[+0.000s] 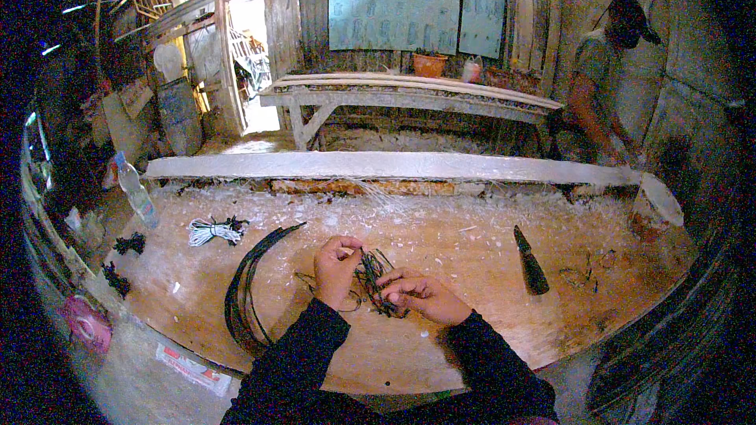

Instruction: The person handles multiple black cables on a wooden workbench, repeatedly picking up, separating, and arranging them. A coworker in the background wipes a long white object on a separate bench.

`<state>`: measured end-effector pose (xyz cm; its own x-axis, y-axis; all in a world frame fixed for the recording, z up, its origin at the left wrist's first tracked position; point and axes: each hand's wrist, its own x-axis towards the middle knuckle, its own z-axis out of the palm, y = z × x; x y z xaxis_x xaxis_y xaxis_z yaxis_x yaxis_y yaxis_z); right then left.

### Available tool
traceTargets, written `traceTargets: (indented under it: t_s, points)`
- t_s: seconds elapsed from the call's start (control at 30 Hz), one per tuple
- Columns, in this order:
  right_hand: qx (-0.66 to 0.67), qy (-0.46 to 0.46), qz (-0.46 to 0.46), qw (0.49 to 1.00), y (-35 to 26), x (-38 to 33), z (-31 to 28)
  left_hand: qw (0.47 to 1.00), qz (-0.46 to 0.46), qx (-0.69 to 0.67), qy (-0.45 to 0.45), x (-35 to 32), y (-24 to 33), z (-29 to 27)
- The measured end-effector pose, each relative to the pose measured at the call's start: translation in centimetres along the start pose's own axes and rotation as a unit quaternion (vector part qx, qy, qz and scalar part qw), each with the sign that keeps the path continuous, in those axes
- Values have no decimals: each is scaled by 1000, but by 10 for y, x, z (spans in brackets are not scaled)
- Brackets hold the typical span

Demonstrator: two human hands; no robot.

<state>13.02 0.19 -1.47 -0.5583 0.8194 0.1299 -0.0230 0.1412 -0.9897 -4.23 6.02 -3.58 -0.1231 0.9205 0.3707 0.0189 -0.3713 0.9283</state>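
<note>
Over the wooden tabletop (465, 330), a small bundle of thin dark strands (373, 279) lies between my hands. My left hand (335, 269) is closed, thumb and forefinger pinching the strands at the bundle's upper left. From the right, my right hand (424, 296) grips the bundle's lower part between thumb and bent fingers. Left of my left forearm lies a curved sheaf of long black strips (242, 287). A bundle of white cord (213, 232) with dark ends sits farther left. To the right rests a dark, tapered, knife-like tool (531, 261).
Small black bundles (130, 244) lie at the left edge near a clear plastic bottle (135, 190). A long whitish beam (394, 164) borders the far side. A whitish container (658, 201) stands far right; behind it, another person (602, 79) bends forward. Loose strands (587, 271) lie right.
</note>
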Motion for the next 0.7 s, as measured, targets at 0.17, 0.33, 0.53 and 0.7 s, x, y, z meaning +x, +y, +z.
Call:
traceTargets:
  t_s: [0.17,0.33,0.53,0.7]
  points:
    - [18,-18,-45,999,9,1,-2,999,16,31,-29,-1,-8,1]
    - [-98,-30,-89,991,8,2,-5,996,-35,-22,-74,-2,-11,3]
    - [-50,5,-74,996,-3,-2,2,979,-93,-102,-149,-5,1,4]
    - [-66,130,-71,987,-8,-4,4,960,-114,-86,-241,-6,8,4]
